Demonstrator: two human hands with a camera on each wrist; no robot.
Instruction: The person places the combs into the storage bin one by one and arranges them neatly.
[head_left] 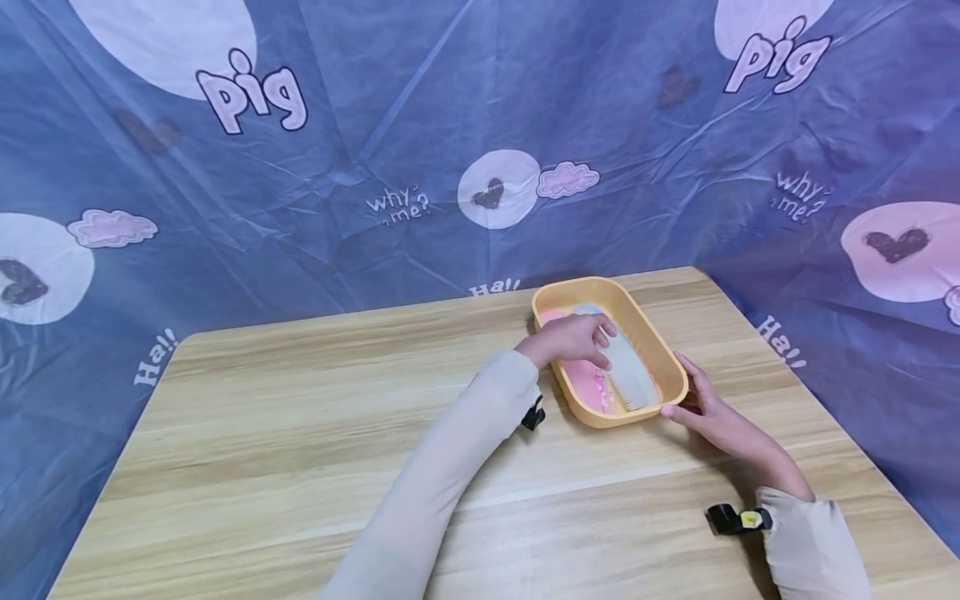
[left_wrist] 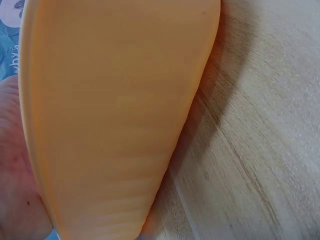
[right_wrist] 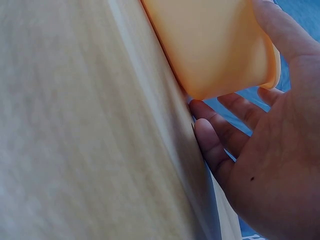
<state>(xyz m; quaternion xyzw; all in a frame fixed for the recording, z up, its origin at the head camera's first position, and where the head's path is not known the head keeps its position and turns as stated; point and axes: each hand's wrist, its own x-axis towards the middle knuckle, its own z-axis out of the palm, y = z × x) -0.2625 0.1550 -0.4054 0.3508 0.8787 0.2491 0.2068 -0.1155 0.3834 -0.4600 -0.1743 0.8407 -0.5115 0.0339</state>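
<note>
A yellow plastic basket (head_left: pixel 651 333) stands on the wooden table. Inside it lie a white comb (head_left: pixel 632 377), a pink item (head_left: pixel 581 379) that looks like another comb, and a light blue piece (head_left: pixel 587 309) partly covered. My left hand (head_left: pixel 573 337) reaches over the basket's left rim, thumb and fingers apart above the white comb; whether they touch it cannot be told. In the left wrist view the basket's outer wall (left_wrist: pixel 115 110) hides most of that hand. My right hand (head_left: pixel 716 421) holds the basket's near right corner, thumb at the rim and fingers around the outside.
The wooden table (head_left: pixel 337 433) reaches back to a blue printed cloth (head_left: pixel 420 125), which also hangs at both sides. The basket stands near the table's back right part. Black cameras are strapped to both wrists, the right one (head_left: pixel 738 520) close above the tabletop.
</note>
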